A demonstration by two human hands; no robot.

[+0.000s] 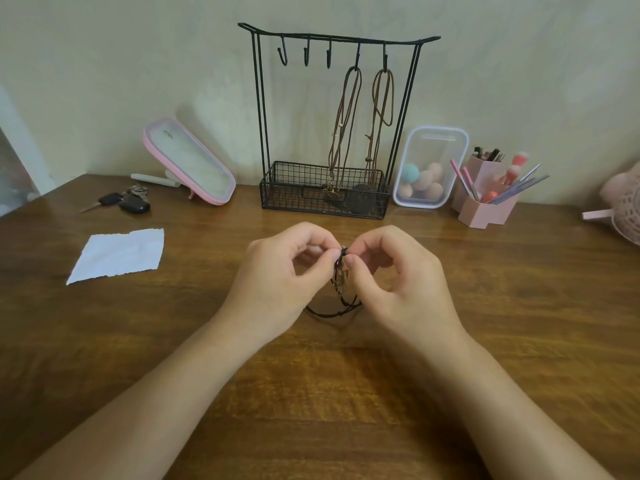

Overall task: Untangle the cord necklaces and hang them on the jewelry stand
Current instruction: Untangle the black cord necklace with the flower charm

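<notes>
Hands meet at centre counter, in front of the stand. Left hand and right hand are tip to tip. Each hand's fingers pinch the top of a dark necklace between thumb and forefinger, with the remaining fingers loosely curled.

Cord is twisted tight just below the pinch. Something small and brass-coloured is caught in it, too blurred to identify. Lower loop trails down to the counter between the two palms.

Stand is upright against the wall. Two brown necklaces hang from its two rightmost hooks, their lower ends down in the wire basket at the base.

Left of the stand: tilted pink mirror, keys, white paper scrap. Right of it: clear box of sponges and a pink brush holder.
</notes>
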